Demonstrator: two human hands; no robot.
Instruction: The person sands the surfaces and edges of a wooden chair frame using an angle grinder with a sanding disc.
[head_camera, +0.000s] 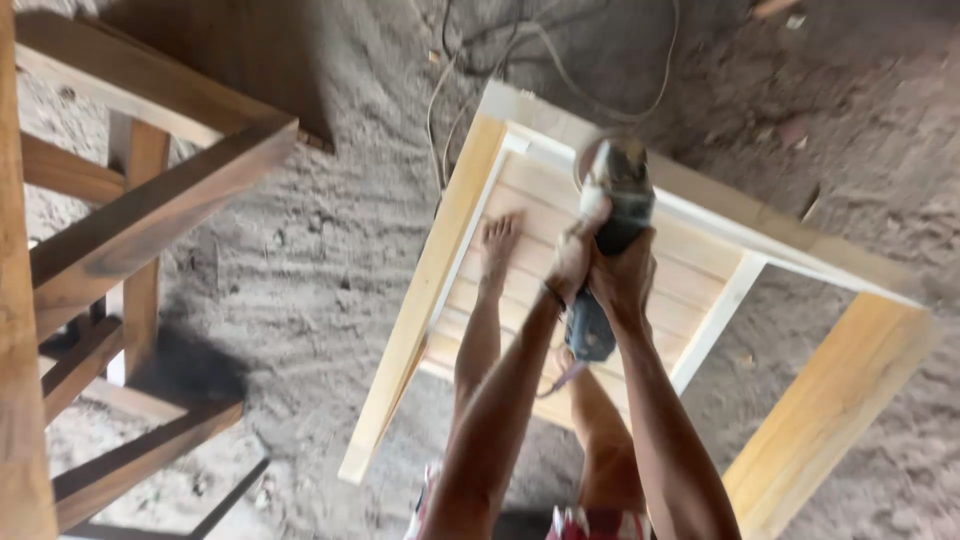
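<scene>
Left hand (572, 258): clamped round the front of the angle grinder (610, 235), just beside the right hand.
Right hand (622, 275): closed on the grinder's body, touching the left hand.
Angle grinder: centre of view, its blurred head at the far rail of the pale wooden frame (520, 200).
Bare foot (497, 242): resting on the frame's slats.
Cable (560, 70): trailing over sandy ground, far side.
Dark wooden frame (120, 250): left.

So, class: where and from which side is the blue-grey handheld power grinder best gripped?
Grip the blue-grey handheld power grinder around its long slim body, coming from the rear, cord end. The left hand and right hand wrap it there, away from the blurred disc over the pale wooden frame.
</scene>
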